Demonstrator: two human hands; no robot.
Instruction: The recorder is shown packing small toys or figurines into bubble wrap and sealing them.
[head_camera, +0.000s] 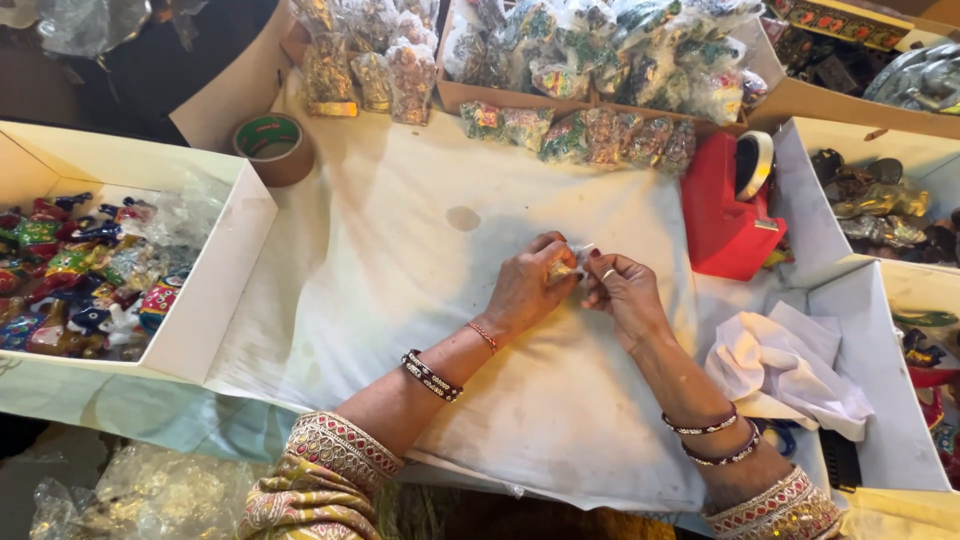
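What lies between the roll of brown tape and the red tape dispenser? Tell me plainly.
In the head view, mostly bare white cloth with a small grey stain lies between the brown tape roll and the red tape dispenser; the packets sit further back.

Both hands (580, 290) pinching small clear packet (565, 268), white cloth (400, 280), red tape dispenser (725, 215)

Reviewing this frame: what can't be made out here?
- Head view: the small packet pinched between the left hand and right hand is mostly covered by fingers; its contents are too small to tell.
- The right-hand boxes are cut off by the frame edge.
- The item under the white cloth is hidden.
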